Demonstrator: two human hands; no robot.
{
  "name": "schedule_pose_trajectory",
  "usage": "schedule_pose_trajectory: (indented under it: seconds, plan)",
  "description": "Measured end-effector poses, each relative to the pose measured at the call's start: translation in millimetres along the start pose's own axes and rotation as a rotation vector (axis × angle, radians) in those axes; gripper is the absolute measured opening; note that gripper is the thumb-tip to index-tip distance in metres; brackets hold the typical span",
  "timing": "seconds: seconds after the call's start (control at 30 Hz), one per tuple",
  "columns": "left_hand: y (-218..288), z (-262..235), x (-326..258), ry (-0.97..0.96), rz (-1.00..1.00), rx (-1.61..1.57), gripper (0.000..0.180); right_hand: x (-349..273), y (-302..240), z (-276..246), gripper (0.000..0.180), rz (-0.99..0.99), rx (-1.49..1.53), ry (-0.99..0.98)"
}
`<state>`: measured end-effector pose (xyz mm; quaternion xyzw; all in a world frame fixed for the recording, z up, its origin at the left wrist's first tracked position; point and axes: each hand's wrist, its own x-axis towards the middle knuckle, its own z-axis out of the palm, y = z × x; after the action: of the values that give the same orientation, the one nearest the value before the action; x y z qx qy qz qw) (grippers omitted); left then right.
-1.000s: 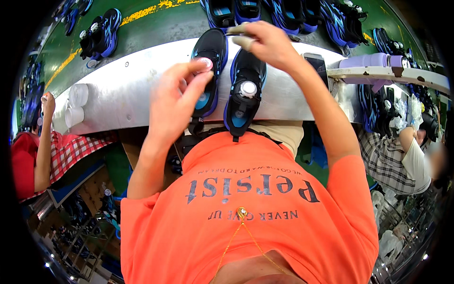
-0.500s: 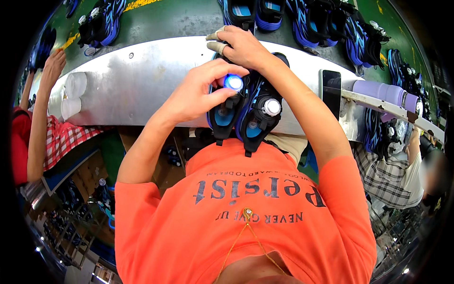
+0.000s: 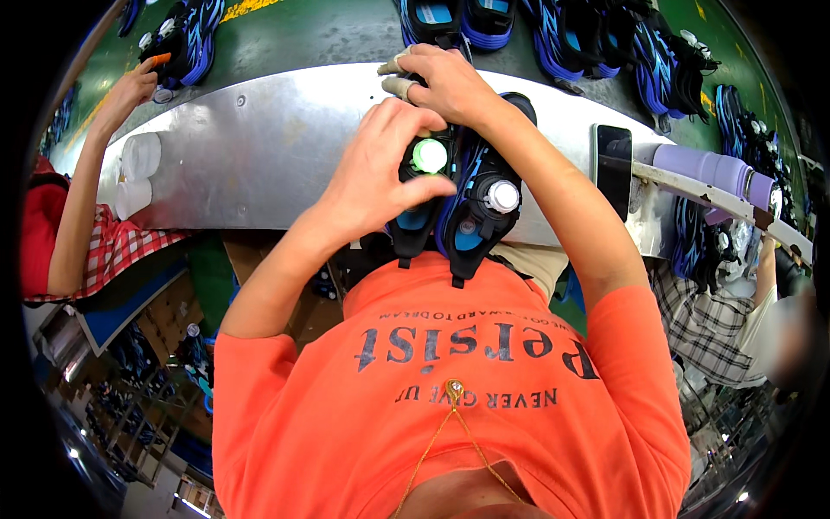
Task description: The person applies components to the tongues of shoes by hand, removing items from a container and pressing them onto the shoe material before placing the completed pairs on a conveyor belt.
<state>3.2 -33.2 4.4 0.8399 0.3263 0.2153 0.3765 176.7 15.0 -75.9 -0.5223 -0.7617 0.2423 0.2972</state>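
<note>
Two black and blue shoes lie side by side before me, heels toward my body. On the left shoe (image 3: 413,218) a round dial (image 3: 430,156) glows green. The right shoe (image 3: 467,233) carries a white dial (image 3: 502,196) that is unlit. My left hand (image 3: 380,164) is around the glowing dial, its thumb and fingers spread apart on either side. At the left shoe's toe end, my right hand (image 3: 445,84) curls its fingers over the shoe, with pale covers on two fingertips. That hand hides most of the toe.
The shoes are on a curved metal table (image 3: 277,147). Two whitish round tubs (image 3: 141,156) stand at its left, a phone (image 3: 613,169) and purple tumbler (image 3: 696,166) at right, beside a white bar (image 3: 709,195). More shoes (image 3: 566,39) sit beyond. A co-worker's hand (image 3: 134,91) reaches in at left.
My left thumb and fingers have parted from the dial they pinched. The dial's light has turned from blue to green. A co-worker's hand at left has moved farther out toward other shoes.
</note>
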Motion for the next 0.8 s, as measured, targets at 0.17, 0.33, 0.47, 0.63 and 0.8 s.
schedule_pose_trajectory:
  seconds: [0.17,0.33,0.47,0.63,0.8]
  plan:
    - [-21,-17,9,-0.311,-0.085,-0.457,0.044,0,-5,-2,0.029,-0.001,-0.015,-0.028]
    - [-9,-20,10,-0.237,0.004,-0.190,0.050,2,2,0,0.028,-0.023,0.052,0.003]
    - [-8,-3,-2,0.022,-0.069,0.016,0.041,3,0,-1,0.029,-0.017,0.012,0.015]
    - [-38,-15,13,-0.272,0.105,-0.261,0.032,2,3,-3,0.031,-0.062,-0.040,0.016]
    - [-41,-32,33,-0.478,0.189,-0.211,0.033,2,7,-6,0.028,-0.092,0.035,-0.005]
